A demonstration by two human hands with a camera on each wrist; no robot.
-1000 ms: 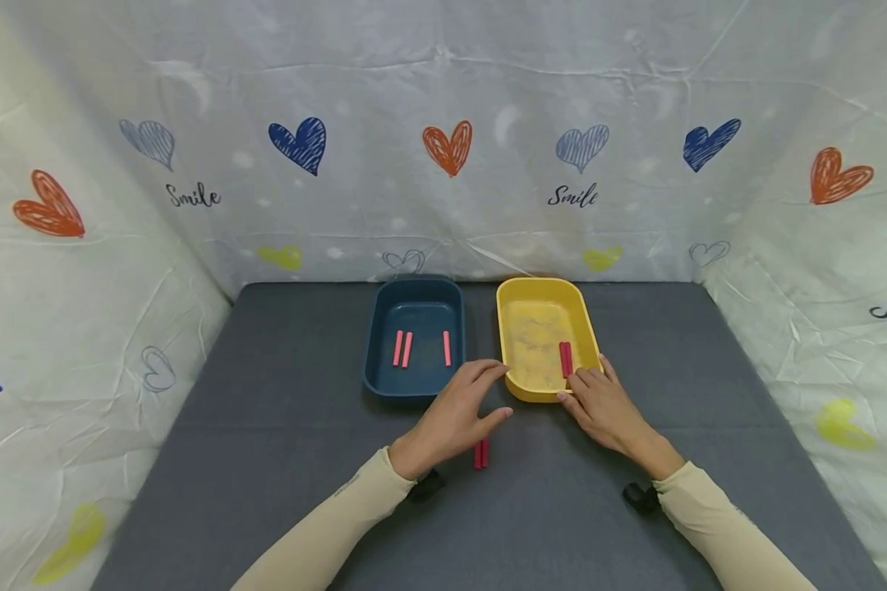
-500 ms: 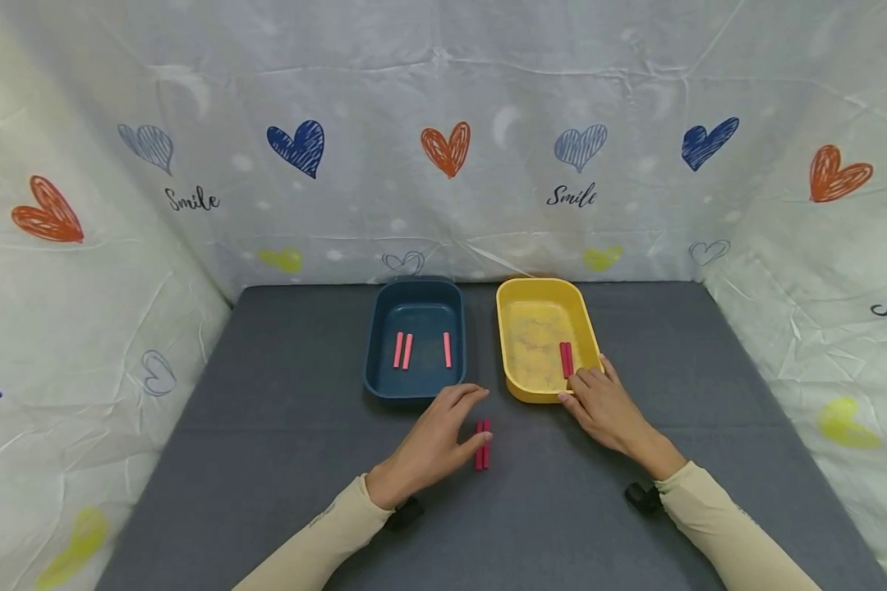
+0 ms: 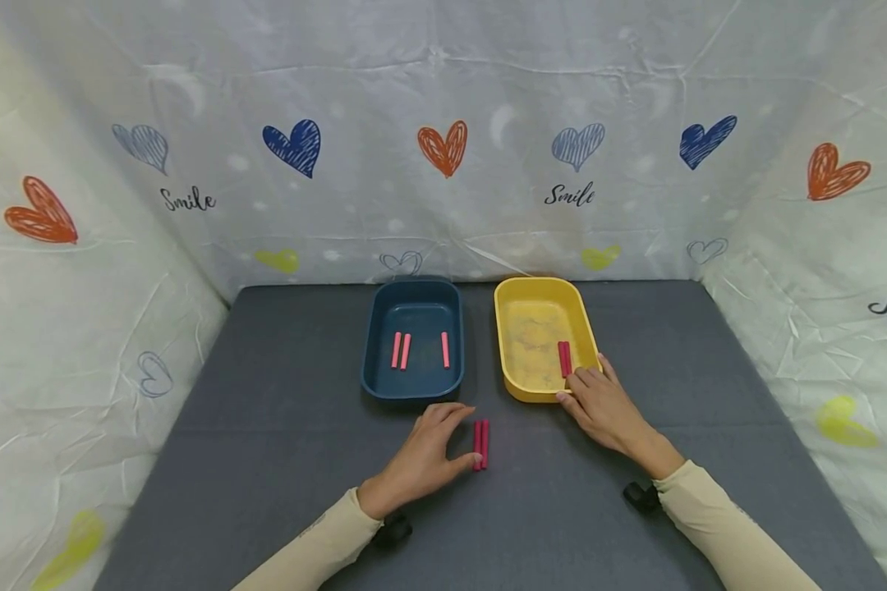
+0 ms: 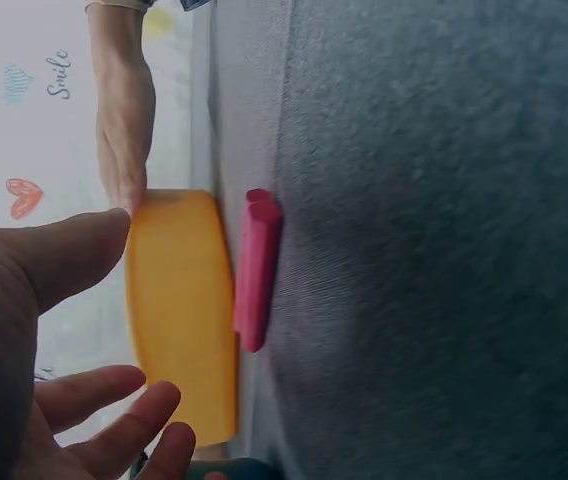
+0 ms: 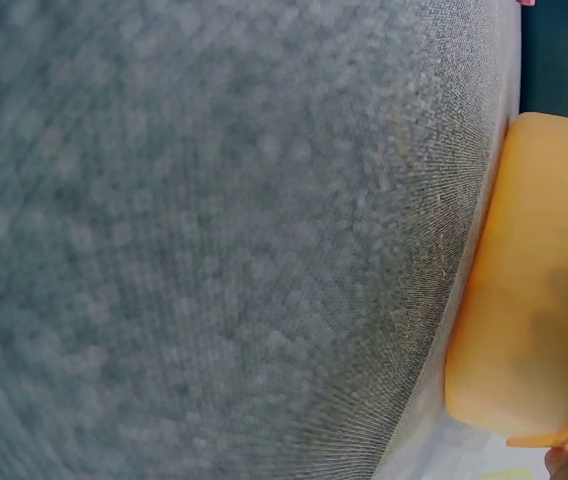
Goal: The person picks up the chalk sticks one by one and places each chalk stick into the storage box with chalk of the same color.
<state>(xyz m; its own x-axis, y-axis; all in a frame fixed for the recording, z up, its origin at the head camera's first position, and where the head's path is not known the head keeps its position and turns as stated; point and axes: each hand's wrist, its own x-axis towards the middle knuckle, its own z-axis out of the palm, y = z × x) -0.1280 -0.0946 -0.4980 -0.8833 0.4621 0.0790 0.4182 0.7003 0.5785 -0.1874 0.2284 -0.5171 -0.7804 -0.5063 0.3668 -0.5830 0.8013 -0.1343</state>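
Two dark pink sticks (image 3: 481,445) lie side by side on the grey cloth. My left hand (image 3: 417,460) hovers at their left with thumb and fingers spread apart, the thumb tip overlapping the nearer end in the head view; I cannot tell whether it touches. In the left wrist view the sticks (image 4: 258,270) sit beyond the open hand (image 4: 74,350). My right hand (image 3: 606,410) grips the front right corner of the yellow tray (image 3: 513,386), fingers over the rim and thumb outside. Two more dark pink sticks (image 3: 564,359) rest inside that tray, near its right wall.
Left of the yellow tray stands a dark blue tray (image 3: 369,377) holding light pink sticks (image 3: 405,351), two together and one apart. A white curtain (image 3: 503,82) with printed hearts hangs behind the grey table (image 3: 266,460) and along both sides.
My left hand has drawn back from the yellow tray's front left corner, moving left and nearer to the two sticks on the cloth. My right hand has kept its hold on the tray.
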